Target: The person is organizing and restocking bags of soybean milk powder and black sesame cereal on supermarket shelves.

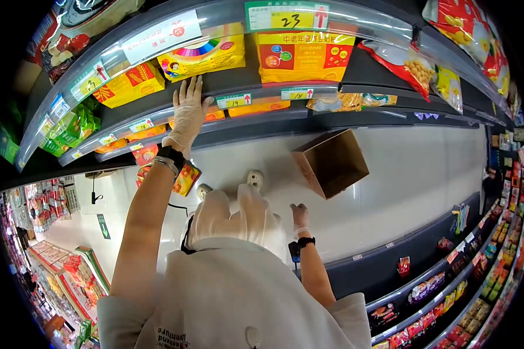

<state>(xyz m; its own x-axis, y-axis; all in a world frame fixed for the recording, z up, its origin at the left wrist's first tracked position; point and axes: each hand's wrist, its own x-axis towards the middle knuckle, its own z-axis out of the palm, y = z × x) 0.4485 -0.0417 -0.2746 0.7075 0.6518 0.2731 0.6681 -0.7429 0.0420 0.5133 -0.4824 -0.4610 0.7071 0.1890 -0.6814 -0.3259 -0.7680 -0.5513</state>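
Observation:
My left hand [189, 111], in a pale thin glove, reaches up to the shelf with fingers stretched out. Its fingertips lie at the lower edge of a yellow bag with a rainbow-coloured print [204, 55]; whether they press on the bag or only on the shelf board is hard to tell. To the left sits a yellow and red bag with a wheat print [129, 84]. A larger yellow bag of soybean milk powder [304, 56] stands to the right. My right hand [300, 216], also gloved, hangs low by my side with its fingers curled in, and nothing shows in it.
An open cardboard box [332, 164] stands on the pale floor [413, 168] ahead. Several red and yellow packages [186, 178] are low by my feet. Clear price strips [326, 23] edge the shelves. Stocked shelves [436, 299] line the right, and a display bin [70, 279] is at left.

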